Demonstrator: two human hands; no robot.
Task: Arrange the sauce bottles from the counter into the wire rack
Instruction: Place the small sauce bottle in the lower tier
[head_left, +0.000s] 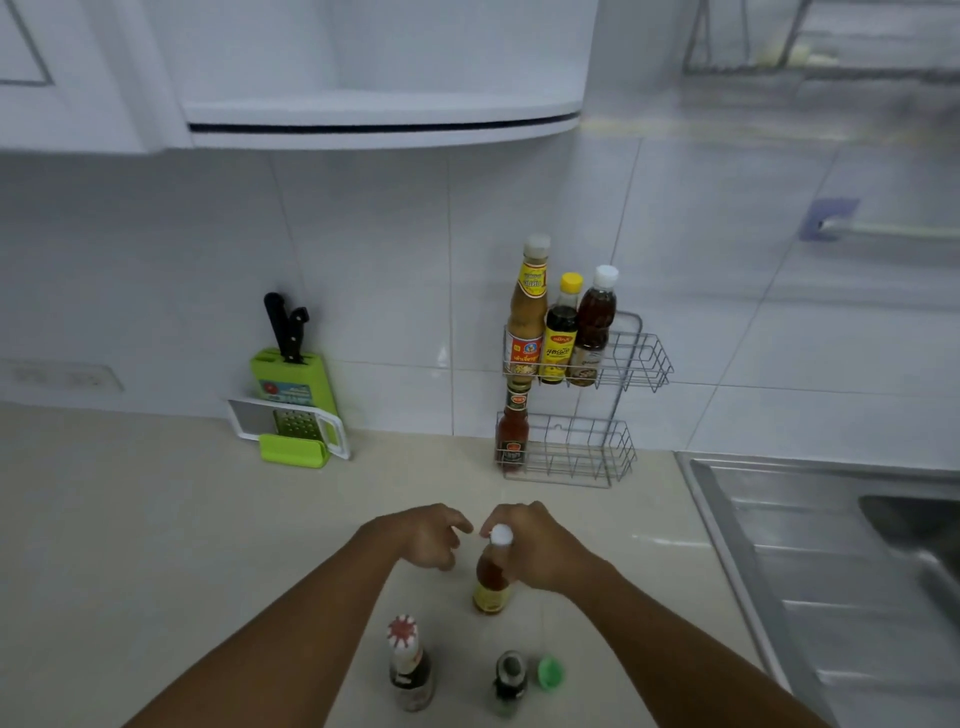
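A two-tier wire rack (631, 358) stands against the tiled wall. Its upper tier holds three bottles: a tall tan one (527, 312), a dark one with a yellow cap (561, 332) and a brown one with a white cap (595, 327). A red sauce bottle (513, 431) sits in the lower tier's left end. On the counter, my right hand (540, 551) grips the neck of an orange-red bottle with a white cap (492, 577). My left hand (428, 535) hovers just left of it, fingers apart. Nearer me stand a dark bottle with a red-white cap (409, 670), a small dark bottle (510, 680) and a green cap (550, 673).
A green knife block (291, 374) with a grater (296, 428) leaning on it stands at the back left. A steel sink (831, 545) borders the counter on the right. A white cabinet (384, 114) hangs overhead.
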